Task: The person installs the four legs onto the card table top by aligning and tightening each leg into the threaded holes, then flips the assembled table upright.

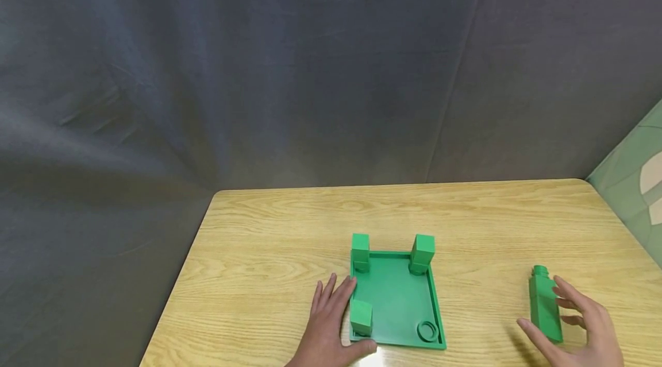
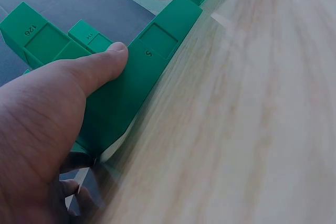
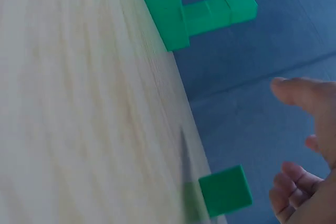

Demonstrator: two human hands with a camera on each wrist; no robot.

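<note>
Dark grey cloth [image 1: 155,97] rises behind the wooden table [image 1: 248,252]. On the tabletop, the left hand [image 1: 331,327] rests at the near left corner of the green tray [image 1: 393,292], fingers straight and spread along its left side, thumb well apart from them. Between thumb and fingers rises the front post [image 1: 361,318], hiding part of that corner from the head camera. From the left wrist the thumb shows lying against the tray's near wall; that view alone reveals a 5 on the wall and 126 on the front post. A mark on the smaller post behind is too small to read.

Farther back stand the back-left post [image 1: 360,249] and the back-right post [image 1: 423,251]; a ring [image 1: 427,331], seen only from above, fills the near right corner.

Well to the right, the loose post [image 1: 543,309] lies flat, its narrow neck pointing away from the person. The right hand [image 1: 595,327] hovers there, thumb and curved fingers apart, covering some of its right side from above; the right wrist view shows a gap between them and the post's square end. Rightmost stands a pale green printed panel [image 1: 631,183].
</note>
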